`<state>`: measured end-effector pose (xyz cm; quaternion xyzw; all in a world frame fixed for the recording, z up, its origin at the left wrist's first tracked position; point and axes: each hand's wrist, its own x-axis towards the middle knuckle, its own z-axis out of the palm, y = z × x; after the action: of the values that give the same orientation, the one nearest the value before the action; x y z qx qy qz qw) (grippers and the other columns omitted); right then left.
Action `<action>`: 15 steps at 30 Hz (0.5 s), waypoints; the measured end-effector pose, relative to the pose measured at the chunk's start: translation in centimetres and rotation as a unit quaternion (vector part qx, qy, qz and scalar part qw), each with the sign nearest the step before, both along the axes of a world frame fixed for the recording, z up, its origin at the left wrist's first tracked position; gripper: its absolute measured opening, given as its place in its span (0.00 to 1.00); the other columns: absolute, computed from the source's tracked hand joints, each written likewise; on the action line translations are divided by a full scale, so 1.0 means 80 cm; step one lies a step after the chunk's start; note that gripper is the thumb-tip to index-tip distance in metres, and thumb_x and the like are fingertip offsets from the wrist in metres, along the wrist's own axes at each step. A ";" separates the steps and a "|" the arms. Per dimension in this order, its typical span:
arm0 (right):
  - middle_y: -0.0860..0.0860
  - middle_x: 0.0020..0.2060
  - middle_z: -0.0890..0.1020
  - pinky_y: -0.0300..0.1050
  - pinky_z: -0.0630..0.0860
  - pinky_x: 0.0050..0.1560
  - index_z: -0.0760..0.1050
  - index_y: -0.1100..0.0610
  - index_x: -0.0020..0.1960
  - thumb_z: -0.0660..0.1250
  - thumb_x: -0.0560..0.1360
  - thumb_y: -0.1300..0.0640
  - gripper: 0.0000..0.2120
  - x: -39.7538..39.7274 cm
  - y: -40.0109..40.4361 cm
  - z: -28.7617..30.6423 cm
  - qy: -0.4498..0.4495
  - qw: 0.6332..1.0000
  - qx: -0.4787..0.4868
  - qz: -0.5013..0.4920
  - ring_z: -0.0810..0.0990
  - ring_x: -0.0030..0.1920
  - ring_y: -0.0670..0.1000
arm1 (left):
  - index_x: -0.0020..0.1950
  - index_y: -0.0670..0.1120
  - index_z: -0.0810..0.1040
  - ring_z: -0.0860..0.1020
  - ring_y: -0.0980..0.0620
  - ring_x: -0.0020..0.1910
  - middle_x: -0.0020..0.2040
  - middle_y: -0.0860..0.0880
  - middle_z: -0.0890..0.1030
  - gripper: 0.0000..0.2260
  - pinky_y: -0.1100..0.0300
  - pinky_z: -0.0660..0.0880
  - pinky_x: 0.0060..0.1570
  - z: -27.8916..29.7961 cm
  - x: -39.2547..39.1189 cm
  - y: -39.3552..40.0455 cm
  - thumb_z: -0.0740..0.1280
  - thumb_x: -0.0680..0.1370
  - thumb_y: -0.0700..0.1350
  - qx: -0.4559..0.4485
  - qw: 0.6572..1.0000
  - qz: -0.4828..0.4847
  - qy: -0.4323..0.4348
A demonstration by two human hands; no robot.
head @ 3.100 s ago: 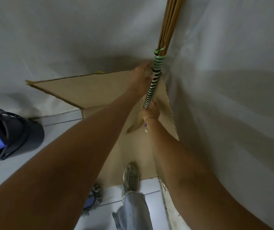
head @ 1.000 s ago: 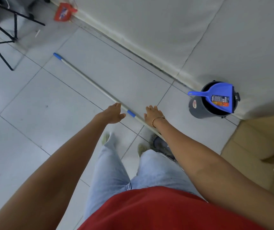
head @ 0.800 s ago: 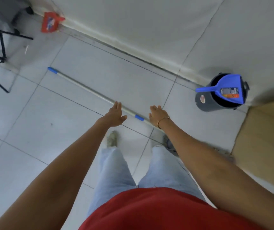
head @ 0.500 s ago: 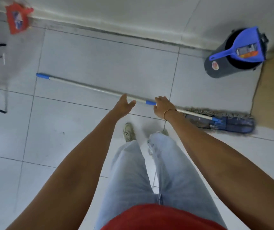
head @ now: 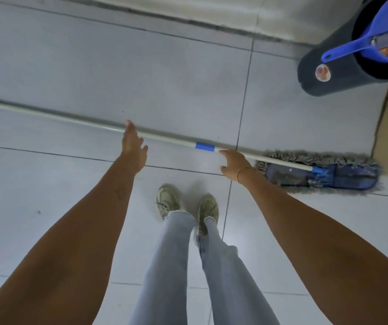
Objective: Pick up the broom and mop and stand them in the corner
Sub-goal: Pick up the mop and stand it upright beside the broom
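No readable text anywhere. The dustpan has a label with an orange strip, too blurred to read. The dark bucket carries a small round sticker, its print also illegible. No numbers or brands legible.

Tiled utility room (bin, dustpan)

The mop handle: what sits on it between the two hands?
In the head view, a blue band rings the mop handle between the left hand and right hand.
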<state>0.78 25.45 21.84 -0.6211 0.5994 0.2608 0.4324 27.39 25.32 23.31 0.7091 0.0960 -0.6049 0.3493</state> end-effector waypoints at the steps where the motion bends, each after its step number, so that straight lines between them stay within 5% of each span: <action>1: 0.56 0.73 0.62 0.56 0.64 0.72 0.57 0.55 0.74 0.60 0.76 0.60 0.28 0.002 0.001 -0.036 -0.003 1.000 0.000 -0.010 0.60 0.73 0.57 | 0.77 0.47 0.53 0.57 0.48 0.77 0.79 0.48 0.55 0.32 0.52 0.55 0.76 -0.034 0.004 -0.008 0.53 0.78 0.62 0.005 1.000 0.011 0.001; 9: 0.51 0.77 0.54 0.60 0.61 0.72 0.47 0.53 0.76 0.64 0.75 0.57 0.36 0.019 -0.025 -0.291 0.016 1.000 0.015 0.007 0.51 0.76 0.62 | 0.76 0.48 0.56 0.59 0.43 0.75 0.77 0.46 0.59 0.33 0.46 0.61 0.72 -0.271 0.027 -0.035 0.62 0.76 0.60 0.072 0.996 -0.005 -0.060; 12: 0.58 0.67 0.69 0.56 0.69 0.66 0.59 0.57 0.71 0.66 0.72 0.55 0.30 0.030 -0.035 -0.358 0.023 0.995 -0.051 0.078 0.68 0.67 0.60 | 0.77 0.46 0.54 0.60 0.44 0.75 0.77 0.45 0.59 0.30 0.56 0.65 0.67 -0.341 0.032 -0.027 0.62 0.78 0.53 0.077 0.994 0.005 -0.075; 15: 0.56 0.57 0.75 0.54 0.74 0.59 0.69 0.58 0.61 0.69 0.71 0.54 0.21 0.042 -0.050 -0.401 -0.029 0.996 -0.064 0.050 0.76 0.57 0.59 | 0.74 0.47 0.60 0.67 0.41 0.70 0.73 0.45 0.65 0.33 0.46 0.69 0.66 -0.382 0.048 -0.038 0.69 0.74 0.54 0.074 0.993 0.076 -0.053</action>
<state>4.12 21.45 -10.23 -0.6838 0.5702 0.2254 0.3954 31.27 22.29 -7.23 0.7548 0.1752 -0.5292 0.3456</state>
